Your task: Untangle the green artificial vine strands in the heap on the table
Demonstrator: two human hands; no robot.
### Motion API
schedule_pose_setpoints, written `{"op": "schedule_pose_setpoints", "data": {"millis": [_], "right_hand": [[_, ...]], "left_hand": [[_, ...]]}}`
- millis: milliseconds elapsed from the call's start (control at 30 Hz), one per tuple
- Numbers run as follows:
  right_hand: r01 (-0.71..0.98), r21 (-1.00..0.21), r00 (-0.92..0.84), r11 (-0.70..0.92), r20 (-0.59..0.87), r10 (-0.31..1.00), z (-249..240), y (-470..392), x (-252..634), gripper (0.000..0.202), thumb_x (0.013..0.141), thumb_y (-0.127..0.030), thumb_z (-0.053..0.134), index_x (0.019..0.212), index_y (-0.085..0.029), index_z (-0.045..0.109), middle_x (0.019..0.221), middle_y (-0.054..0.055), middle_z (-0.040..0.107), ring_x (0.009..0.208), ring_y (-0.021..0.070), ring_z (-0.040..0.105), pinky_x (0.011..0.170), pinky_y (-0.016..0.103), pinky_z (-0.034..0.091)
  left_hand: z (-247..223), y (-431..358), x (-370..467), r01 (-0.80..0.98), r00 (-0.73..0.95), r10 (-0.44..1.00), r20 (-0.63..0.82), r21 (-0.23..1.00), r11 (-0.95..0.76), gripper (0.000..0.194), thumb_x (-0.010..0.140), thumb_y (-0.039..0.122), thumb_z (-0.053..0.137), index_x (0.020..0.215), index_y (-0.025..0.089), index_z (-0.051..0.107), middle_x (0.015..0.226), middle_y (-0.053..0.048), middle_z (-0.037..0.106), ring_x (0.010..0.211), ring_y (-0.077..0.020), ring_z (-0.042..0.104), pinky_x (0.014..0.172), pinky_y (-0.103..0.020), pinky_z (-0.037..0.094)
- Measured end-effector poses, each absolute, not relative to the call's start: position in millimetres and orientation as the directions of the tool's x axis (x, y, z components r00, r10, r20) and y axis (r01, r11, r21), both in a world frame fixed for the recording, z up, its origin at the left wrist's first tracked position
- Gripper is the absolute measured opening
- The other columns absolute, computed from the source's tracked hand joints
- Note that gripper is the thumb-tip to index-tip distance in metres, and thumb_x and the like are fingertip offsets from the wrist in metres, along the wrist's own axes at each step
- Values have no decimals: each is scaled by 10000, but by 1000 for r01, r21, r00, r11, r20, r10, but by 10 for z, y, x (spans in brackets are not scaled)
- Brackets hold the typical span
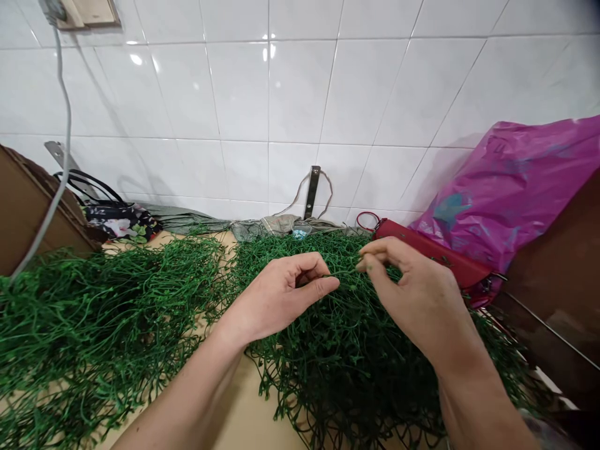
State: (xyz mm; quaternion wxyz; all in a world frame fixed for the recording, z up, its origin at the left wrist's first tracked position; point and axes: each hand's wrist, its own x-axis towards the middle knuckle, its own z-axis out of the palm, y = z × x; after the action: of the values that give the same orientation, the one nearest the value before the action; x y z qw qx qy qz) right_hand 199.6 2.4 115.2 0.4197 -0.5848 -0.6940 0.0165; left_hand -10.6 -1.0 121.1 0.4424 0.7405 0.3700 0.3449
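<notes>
My left hand (285, 292) is closed, thumb against curled fingers, on a thin green plastic stem (344, 273). The stem seems to run across the gap toward my right hand (415, 290). Thumb and fingertips of that hand are pinched together, and what sits between them is too small to make out clearly. Both hands hover above a large heap of green artificial plant stems (337, 362), which have small forked tips. A second pile of the same green stems (94, 306) lies to the left.
A tan tabletop (248, 400) shows between the piles. Behind stand a floral bag (122, 222), a red purse (422, 247) and a purple plastic bag (525, 181). A cardboard box (42, 212) and a hanging grey cable (65, 137) are at left. White tiled wall (300, 94) closes the back.
</notes>
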Motion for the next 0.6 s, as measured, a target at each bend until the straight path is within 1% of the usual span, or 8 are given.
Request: {"op": "schedule_pose_setpoints", "data": {"millis": [67,100,167,300,400,433,500,600], "right_hand": [[783,-588,190,202,535,823,1134,100,2096,120,822,-288,550,853,-227,648,748,27,762,580,178,637,569,295,430],[769,-616,229,171,516,826,1130,131,2157,131,814,-305,552,856,-226,647,747,36,768,581,187,642,551,297,424],[765,-620,233,175,520,822,1132,165,2267,183,821,-353,551,888,-230,668,777,45,781,613,205,660,555,306,435],[820,-523,152,231,589,794,1163,96,2310,278,848,-375,558,1008,-240,741,944,59,794,833,256,715,734,370,515],[836,-478,107,270,625,774,1212,-43,2185,306,893,-410,552,1065,-255,752,1008,58,783,898,263,716,822,395,528],[821,-486,75,300,612,787,1230,-92,2125,305,907,-439,551,1058,-269,755,1005,46,783,908,258,716,835,388,531],[767,-532,-20,358,538,843,1259,-173,1997,288,902,-491,584,1022,-298,761,989,8,783,908,237,719,839,357,534],[690,-615,-144,382,401,905,1265,-219,1843,229,903,-458,610,957,-289,754,906,-24,773,836,194,706,755,294,528]], "left_hand": [[1242,-48,-107,212,459,857,233,908,-361,269,956,360,576,756,187,525,668,62,380,623,-95,316,562,-252,257],[1255,-59,-111,201,436,863,255,907,-369,272,960,363,572,759,187,523,673,60,375,626,-97,313,564,-252,259],[1265,-58,-120,191,389,880,270,911,-365,281,961,372,569,758,187,514,676,59,360,622,-98,301,559,-252,255],[1207,19,-113,186,338,912,231,934,-305,307,947,390,588,738,188,491,656,65,347,600,-93,288,538,-249,242],[1155,65,-90,175,299,923,241,937,-301,303,939,377,600,729,184,495,654,65,362,611,-92,310,551,-242,259],[1147,69,-82,170,294,924,243,938,-301,300,937,373,604,729,183,501,654,65,365,612,-92,314,552,-241,263],[1145,62,-69,158,300,924,235,943,-291,298,933,376,610,729,182,511,646,68,369,602,-90,313,543,-241,260],[1157,46,-63,133,325,920,217,953,-272,296,930,384,613,734,180,526,636,68,395,588,-88,337,532,-239,272]]}}
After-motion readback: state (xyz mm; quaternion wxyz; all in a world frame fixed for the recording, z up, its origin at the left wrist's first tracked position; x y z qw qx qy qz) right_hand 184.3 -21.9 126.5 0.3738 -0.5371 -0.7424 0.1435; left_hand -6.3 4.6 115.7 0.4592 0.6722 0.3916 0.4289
